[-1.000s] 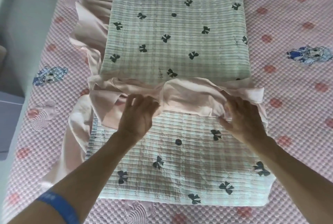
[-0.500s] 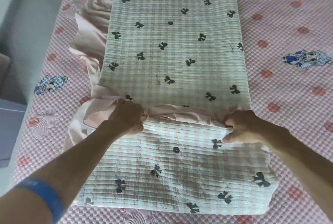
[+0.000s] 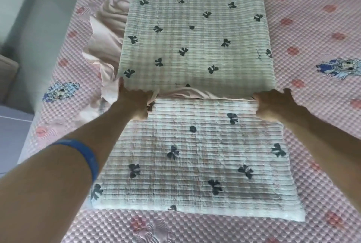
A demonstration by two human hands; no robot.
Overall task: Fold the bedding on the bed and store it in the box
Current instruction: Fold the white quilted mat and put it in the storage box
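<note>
Quilted bedding (image 3: 195,33) lies on the bed (image 3: 312,18); your left hand (image 3: 134,102) and right hand (image 3: 273,106) each grip its folded edge, fingers curled round it.

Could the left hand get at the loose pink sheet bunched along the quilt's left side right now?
Probably yes: the pink sheet lies uncovered just beyond the left hand, but that hand grips the quilt fold and must let go first.

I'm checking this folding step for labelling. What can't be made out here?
- Storage box: nowhere in the head view.
- Quilt: far end cut off by the top edge.
- Left hand and right hand: fingertips hidden in the fold.
- Pink sheet: mostly covered by the quilt.
</note>
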